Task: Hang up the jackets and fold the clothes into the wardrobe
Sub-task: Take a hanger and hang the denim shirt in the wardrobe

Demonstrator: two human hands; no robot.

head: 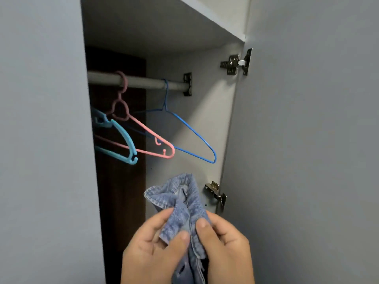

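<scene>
I hold a light blue denim jacket (180, 198) bunched up in front of the open wardrobe, its collar end pointing upward. My left hand (151, 249) pinches the denim between thumb and fingers on the left side. My right hand (225, 244) grips the fabric on the right side. Above, a grey rail (143, 81) carries three bare hangers: a blue wire hanger (196, 136) on the right, a pink plastic hanger (143, 130) in the middle and a turquoise plastic hanger (119, 136) on the left. The jacket's lower part runs out of the frame.
The grey wardrobe door (307, 140) stands open on the right, held by metal hinges (235, 63). A closed grey door panel (45, 140) fills the left. A shelf board (164, 27) roofs the hanging space. The wardrobe's back is dark brown.
</scene>
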